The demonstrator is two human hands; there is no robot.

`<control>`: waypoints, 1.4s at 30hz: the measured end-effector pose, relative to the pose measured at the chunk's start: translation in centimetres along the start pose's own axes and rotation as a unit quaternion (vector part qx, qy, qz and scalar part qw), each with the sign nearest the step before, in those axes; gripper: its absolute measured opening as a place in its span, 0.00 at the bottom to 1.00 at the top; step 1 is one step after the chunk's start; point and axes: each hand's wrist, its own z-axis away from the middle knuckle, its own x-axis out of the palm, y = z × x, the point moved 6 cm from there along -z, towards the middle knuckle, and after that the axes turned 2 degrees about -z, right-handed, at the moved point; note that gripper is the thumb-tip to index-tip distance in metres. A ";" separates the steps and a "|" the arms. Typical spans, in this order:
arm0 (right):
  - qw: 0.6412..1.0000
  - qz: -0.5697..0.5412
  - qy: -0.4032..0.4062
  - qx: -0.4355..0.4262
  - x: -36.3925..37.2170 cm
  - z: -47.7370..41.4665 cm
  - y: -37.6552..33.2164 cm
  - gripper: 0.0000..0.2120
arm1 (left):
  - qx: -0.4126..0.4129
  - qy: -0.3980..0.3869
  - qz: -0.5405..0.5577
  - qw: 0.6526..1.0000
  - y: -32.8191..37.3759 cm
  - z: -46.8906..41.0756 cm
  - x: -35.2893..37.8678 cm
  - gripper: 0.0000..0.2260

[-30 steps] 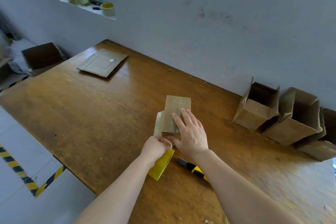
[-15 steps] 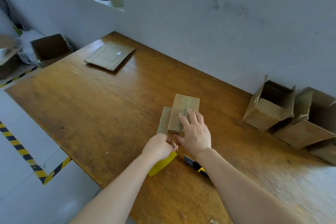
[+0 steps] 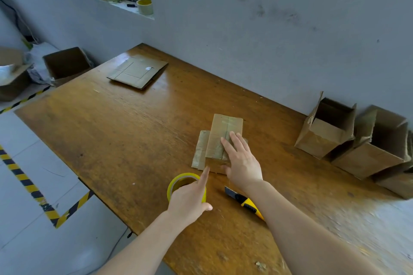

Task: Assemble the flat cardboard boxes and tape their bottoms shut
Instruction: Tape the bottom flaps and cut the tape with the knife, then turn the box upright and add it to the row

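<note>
Well to the left of both hands, past the tabletop (image 3: 107, 140) edge, an open carton (image 3: 67, 65) sits on the floor. Far ahead of the left hand, a stack of flat cardboard (image 3: 137, 71) lies near the wall. The left hand (image 3: 190, 201) is clamped over a yellow tape roll (image 3: 176, 183) resting on the tabletop, its index finger stretched forward so that the tip reaches the near edge of the small cardboard box (image 3: 224, 131). That box lies just ahead of both hands, with glossy tape along its upper face. The right hand (image 3: 241, 161) lies on the box with its fingers straight and slightly spread, pressing the near right part. Just beside this hand's wrist, on the near side, a yellow-and-black utility knife (image 3: 244, 202) lies on the wood. Far to the right of the right hand, assembled boxes (image 3: 326, 134) lie open on their sides by the wall.
</note>
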 end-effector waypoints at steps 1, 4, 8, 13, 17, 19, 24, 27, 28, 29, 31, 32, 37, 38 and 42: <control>1.000 -0.008 0.004 -0.002 -0.1 0.1 0.0 0.38 | -0.007 -0.006 0.010 1.000 -0.1 0.1 0.2 0.46; 1.000 -0.017 0.012 -0.006 -0.3 0.3 0.1 0.37 | -0.032 -0.020 0.063 0.997 -0.6 0.1 0.2 0.48; 1.000 -0.020 0.019 -0.001 -0.6 0.8 0.6 0.35 | -0.101 0.090 0.153 0.979 -2.4 -1.1 -2.3 0.35; 0.997 -0.076 -0.018 0.024 -0.4 1.0 1.6 0.38 | 0.011 0.117 0.182 0.976 -0.5 -3.9 -4.8 0.41; 0.997 -0.071 -0.031 0.027 0.0 0.5 2.1 0.41 | 0.047 0.069 0.095 0.992 1.1 -6.0 -3.9 0.43; 0.998 -0.052 -0.035 0.020 0.5 0.5 2.2 0.40 | 0.044 0.064 0.062 0.995 1.0 -6.4 -3.5 0.42; 0.998 -0.052 -0.029 0.006 1.0 0.2 2.4 0.40 | 0.032 0.076 0.030 0.996 1.2 -6.8 -2.9 0.43; 0.997 -0.077 -0.026 0.000 0.9 0.2 2.8 0.41 | 0.020 0.073 0.027 0.997 1.2 -6.9 -2.8 0.44; 0.997 -0.080 -0.022 0.000 0.9 0.3 2.8 0.40 | 0.017 0.071 0.025 0.997 1.2 -6.9 -2.8 0.44; 0.997 -0.078 -0.019 0.002 0.9 0.3 2.8 0.40 | 0.014 0.071 0.022 0.997 1.2 -6.8 -2.8 0.44; 0.997 -0.070 -0.015 0.010 1.1 0.3 2.6 0.39 | 0.009 0.075 0.025 0.997 1.3 -6.7 -2.8 0.44; 0.998 -0.061 -0.019 0.014 1.2 0.3 2.5 0.40 | 0.004 0.076 0.031 0.997 1.3 -6.7 -2.8 0.44; 0.994 -0.102 -0.027 0.035 1.1 0.8 3.6 0.44 | -0.010 0.078 0.088 0.993 1.2 -6.7 -3.2 0.45; 0.987 -0.147 -0.008 0.061 0.9 0.9 4.1 0.43 | -0.013 0.082 0.112 0.990 1.1 -6.6 -3.5 0.45; 0.897 -0.382 0.053 0.215 0.2 1.2 5.9 0.35 | -0.063 0.126 0.285 0.948 0.4 -6.6 -5.3 0.45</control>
